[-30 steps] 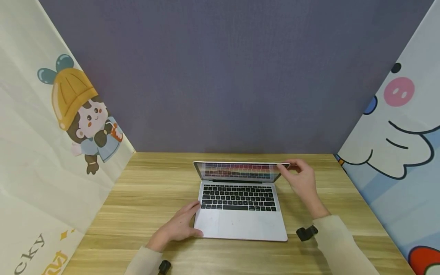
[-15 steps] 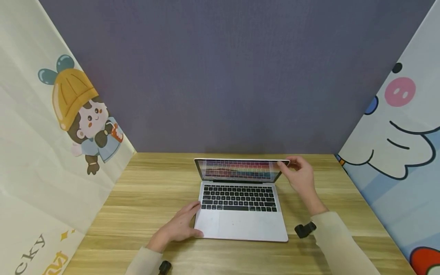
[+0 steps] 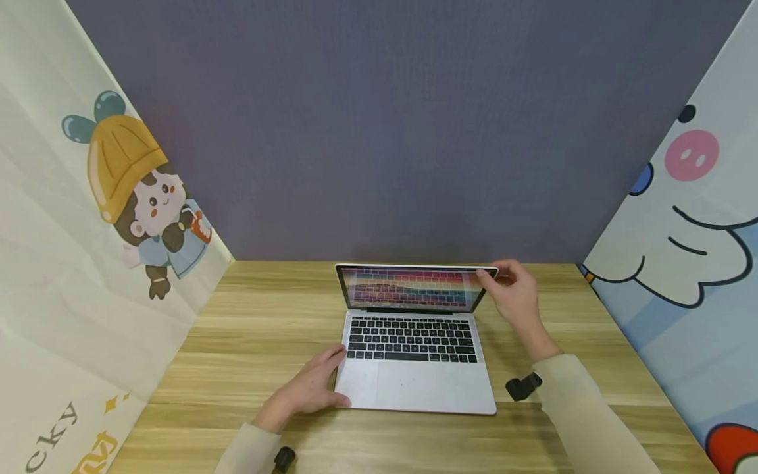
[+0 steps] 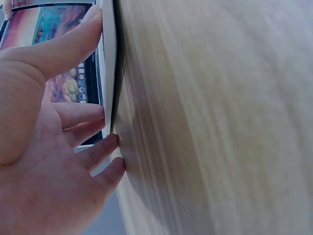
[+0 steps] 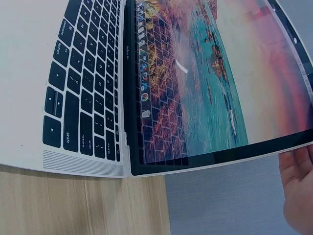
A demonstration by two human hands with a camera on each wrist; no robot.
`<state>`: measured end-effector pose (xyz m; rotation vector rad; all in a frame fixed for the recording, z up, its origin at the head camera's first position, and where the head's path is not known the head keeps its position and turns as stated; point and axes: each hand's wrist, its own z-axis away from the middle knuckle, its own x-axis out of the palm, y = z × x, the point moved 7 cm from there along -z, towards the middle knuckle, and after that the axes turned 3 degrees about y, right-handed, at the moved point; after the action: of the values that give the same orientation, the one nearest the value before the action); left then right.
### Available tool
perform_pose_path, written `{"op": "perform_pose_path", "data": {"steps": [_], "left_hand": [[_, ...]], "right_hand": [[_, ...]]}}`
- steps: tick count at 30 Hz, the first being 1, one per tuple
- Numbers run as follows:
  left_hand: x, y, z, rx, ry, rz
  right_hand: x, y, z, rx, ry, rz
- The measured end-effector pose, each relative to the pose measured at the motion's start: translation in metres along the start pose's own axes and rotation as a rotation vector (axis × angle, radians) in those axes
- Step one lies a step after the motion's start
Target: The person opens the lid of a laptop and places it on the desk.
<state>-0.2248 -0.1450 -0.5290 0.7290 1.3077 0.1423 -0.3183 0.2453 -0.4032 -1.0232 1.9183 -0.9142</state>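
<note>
A silver laptop [image 3: 417,390] with black keys lies on the table, its lid [image 3: 408,289] raised. In the right wrist view its lit screen [image 5: 210,73] displays a coastal picture and a row of icons. My right hand [image 3: 516,299] pinches the lid's top right corner, thumb on the screen side and fingers behind; the right wrist view catches only part of it. My left hand [image 3: 310,387] touches the base's left side near the front corner. In the left wrist view, the left hand [image 4: 49,156] has its fingers extended against the laptop's edge.
The wood-grain table [image 3: 254,316] runs back to a grey-blue panel [image 3: 379,131] behind the laptop. Cartoon-printed sheets [image 3: 47,230] stand at the left and right sides. A small black camera [image 3: 524,386] is at the right wrist.
The lid has tilted farther up and back, with my right hand moving along at its corner, so more of the screen shows. My left hand keeps its place at the base.
</note>
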Motion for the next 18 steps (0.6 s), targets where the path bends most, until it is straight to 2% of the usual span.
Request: {"op": "perform_pose_path", "data": {"steps": [18], "left_hand": [[-0.0022, 0.0024, -0.0004, -0.019, 0.006, 0.001]], "right_hand": [[0.0049, 0.0052, -0.0101, 0.012, -0.004, 0.000]]}}
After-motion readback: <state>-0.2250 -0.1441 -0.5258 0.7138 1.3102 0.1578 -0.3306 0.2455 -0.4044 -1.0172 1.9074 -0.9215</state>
